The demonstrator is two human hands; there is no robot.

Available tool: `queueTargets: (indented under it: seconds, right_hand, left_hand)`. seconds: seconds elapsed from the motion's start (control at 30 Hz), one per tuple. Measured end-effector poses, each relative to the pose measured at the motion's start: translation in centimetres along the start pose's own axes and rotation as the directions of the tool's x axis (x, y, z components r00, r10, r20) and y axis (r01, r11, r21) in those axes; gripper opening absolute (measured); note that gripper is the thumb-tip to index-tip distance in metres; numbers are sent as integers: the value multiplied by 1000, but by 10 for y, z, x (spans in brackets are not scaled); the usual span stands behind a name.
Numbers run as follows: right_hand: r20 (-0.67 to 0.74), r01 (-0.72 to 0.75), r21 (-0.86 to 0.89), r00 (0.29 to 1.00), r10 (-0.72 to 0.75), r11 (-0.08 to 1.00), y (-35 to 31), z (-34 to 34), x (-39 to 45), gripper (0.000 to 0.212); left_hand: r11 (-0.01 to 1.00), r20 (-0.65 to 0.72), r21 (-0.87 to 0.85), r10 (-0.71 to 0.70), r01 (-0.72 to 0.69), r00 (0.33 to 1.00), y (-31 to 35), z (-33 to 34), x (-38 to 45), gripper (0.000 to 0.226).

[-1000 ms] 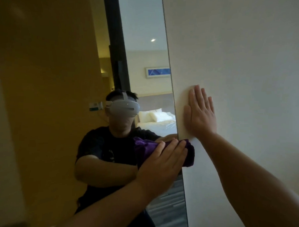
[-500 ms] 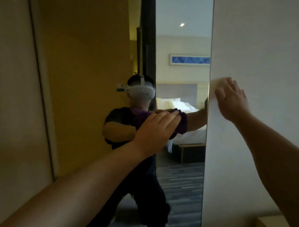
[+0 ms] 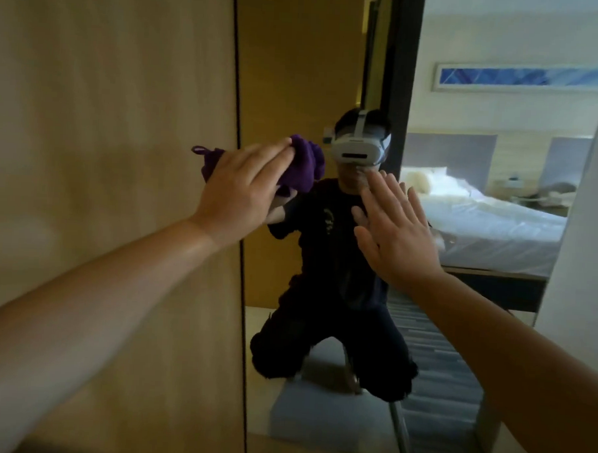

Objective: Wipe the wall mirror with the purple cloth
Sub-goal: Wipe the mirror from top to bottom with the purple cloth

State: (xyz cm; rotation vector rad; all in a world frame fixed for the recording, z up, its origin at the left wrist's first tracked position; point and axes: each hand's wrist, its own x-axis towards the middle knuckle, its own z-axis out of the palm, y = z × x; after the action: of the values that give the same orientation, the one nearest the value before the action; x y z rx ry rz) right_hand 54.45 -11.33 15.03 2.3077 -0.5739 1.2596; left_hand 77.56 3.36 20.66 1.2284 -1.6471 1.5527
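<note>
1. Head view: the purple cloth point(image 3: 300, 164) is bunched under the fingers of the left hand point(image 3: 241, 193), at the left edge of the wall mirror point(image 3: 461, 233), where the glass meets the wooden panel point(image 3: 105, 149).
2. Part of the cloth pokes out left of the hand over the panel; the larger part bulges out right of the fingertips over the glass.
3. The left grip is spread flat with fingers extended, pressing the cloth against the surface rather than wrapping it.
4. The right hand point(image 3: 393, 230) is open, fingers splayed, palm toward the glass near the mirror's middle, holding nothing; whether it touches the glass cannot be told.
5. Count: 1 cloth, 1 mirror, 2 hands.
6. The mirror reflects a kneeling person and a bed point(image 3: 489, 221).
</note>
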Motion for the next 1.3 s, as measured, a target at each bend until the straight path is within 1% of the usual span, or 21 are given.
queueTargets:
  seconds: [0.07,0.13,0.3,0.4,0.47,0.57,0.63,0.73,0.87,1.03,1.1,1.17,1.2,1.3]
  right_hand:
    - [-3,-5,-11,1000,5,1000,-8,12,2,59]
    - [6,-12,-42,1000,12,999,-13,25,0,58]
    - [32,-36,-188,999,43,981,-12,53,-21,59]
    - [28,-7,-268,999,15,963,-3,67,-27,61]
    - [-20,6,-289,1000,-12,957,1,75,-27,61]
    - [-94,6,-295,995,-35,956,0,80,-27,61]
    - [-103,11,-294,994,-43,956,0,80,-27,60]
    - [-132,15,-292,990,-56,956,1,80,-27,60]
    - [-131,5,-255,991,-40,967,1,80,-27,61]
    - [-167,3,-221,985,-41,975,0,78,-28,59]
    - [-155,-3,-208,987,-30,978,0,77,-27,58]
    - [-149,-11,-209,989,-21,978,-1,76,-27,58]
    - [-140,-13,-212,990,-17,977,-1,75,-28,58]
    - [-77,-32,-220,997,16,975,-2,71,-27,59]
  left_hand:
    - [1000,15,11,2,-2,1000,-13,3,-17,37]
    - [1000,24,16,5,-5,1000,-19,10,-31,38]
    - [999,25,-25,41,-40,999,-17,38,-52,41]
    - [996,-15,-33,81,-81,997,-15,57,-42,44]
    - [993,-49,-24,111,-112,993,-21,68,-24,41]
    - [993,-95,29,117,-115,989,-31,79,9,39]
    - [991,-79,45,130,-127,988,-34,84,21,40]
    - [989,-33,34,144,-143,989,-34,87,14,45]
    - [992,12,29,119,-119,993,-17,90,-33,50]
    - [990,61,-27,139,-138,988,28,107,-138,54]
    - [986,129,-32,169,-166,977,54,114,-193,60]
    - [973,224,-32,229,-228,947,79,120,-245,67]
    - [971,251,-27,237,-238,938,89,123,-264,69]
    - [980,237,-15,196,-198,952,99,126,-280,70]
